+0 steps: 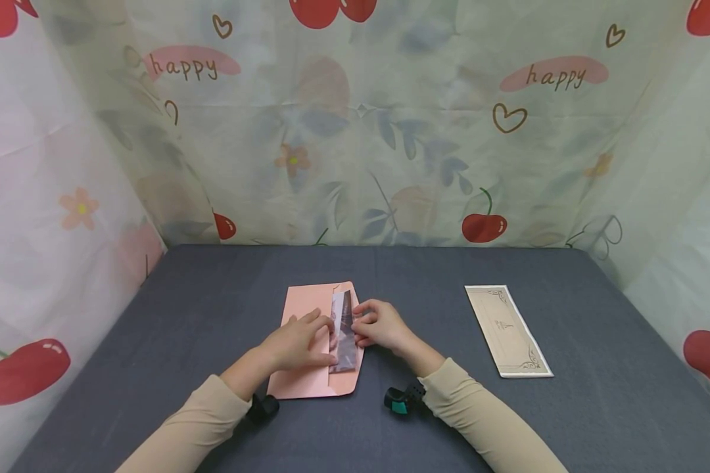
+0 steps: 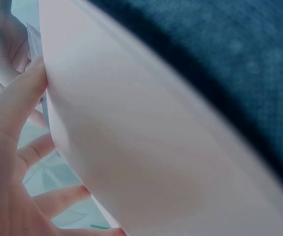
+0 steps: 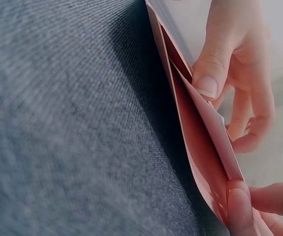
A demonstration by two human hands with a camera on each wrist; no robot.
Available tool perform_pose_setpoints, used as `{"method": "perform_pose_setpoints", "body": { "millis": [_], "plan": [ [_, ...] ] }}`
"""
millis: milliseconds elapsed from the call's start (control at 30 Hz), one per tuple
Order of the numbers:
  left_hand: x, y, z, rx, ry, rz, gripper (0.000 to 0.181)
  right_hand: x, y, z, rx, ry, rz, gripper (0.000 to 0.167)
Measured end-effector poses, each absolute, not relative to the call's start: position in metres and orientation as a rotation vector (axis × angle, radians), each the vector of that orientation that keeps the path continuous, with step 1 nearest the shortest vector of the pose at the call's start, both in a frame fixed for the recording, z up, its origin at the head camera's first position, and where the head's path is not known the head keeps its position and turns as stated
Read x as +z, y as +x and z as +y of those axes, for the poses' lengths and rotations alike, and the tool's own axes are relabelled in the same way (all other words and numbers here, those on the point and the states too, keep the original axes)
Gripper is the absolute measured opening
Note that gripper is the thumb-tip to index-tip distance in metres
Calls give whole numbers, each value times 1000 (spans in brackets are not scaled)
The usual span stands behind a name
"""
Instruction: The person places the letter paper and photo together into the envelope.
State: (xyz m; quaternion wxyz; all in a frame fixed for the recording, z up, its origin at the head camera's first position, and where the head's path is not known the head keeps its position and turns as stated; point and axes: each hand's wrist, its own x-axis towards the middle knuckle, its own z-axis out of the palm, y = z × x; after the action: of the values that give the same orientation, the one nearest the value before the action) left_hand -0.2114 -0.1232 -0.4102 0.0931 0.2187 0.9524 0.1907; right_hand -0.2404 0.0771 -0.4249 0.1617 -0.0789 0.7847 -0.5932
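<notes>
A pink envelope lies on the table, its flap side toward the right. A glossy grey-purple printed card stands partly out of its mouth. My left hand rests across the envelope, fingers spread and touching the mouth edge. In the left wrist view, the fingertips of that hand meet the edge of the pink paper. From the right side, my right hand pinches the card's outer edge between thumb and fingers. The right wrist view shows a gap between the envelope's layers.
A cream ticket-like paper with dark corner ornaments lies to the right on the dark grey tablecloth. A patterned curtain encloses the back and sides. Black wrist devices sit under both wrists.
</notes>
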Motion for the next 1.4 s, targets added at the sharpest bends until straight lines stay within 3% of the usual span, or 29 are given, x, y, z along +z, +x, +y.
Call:
{"method": "perform_pose_setpoints", "body": {
  "millis": [1400],
  "plan": [
    [-410,-211,-123,579,643,2825,49,-427,-239,64,-1662,-247,2218,29]
  ]
}}
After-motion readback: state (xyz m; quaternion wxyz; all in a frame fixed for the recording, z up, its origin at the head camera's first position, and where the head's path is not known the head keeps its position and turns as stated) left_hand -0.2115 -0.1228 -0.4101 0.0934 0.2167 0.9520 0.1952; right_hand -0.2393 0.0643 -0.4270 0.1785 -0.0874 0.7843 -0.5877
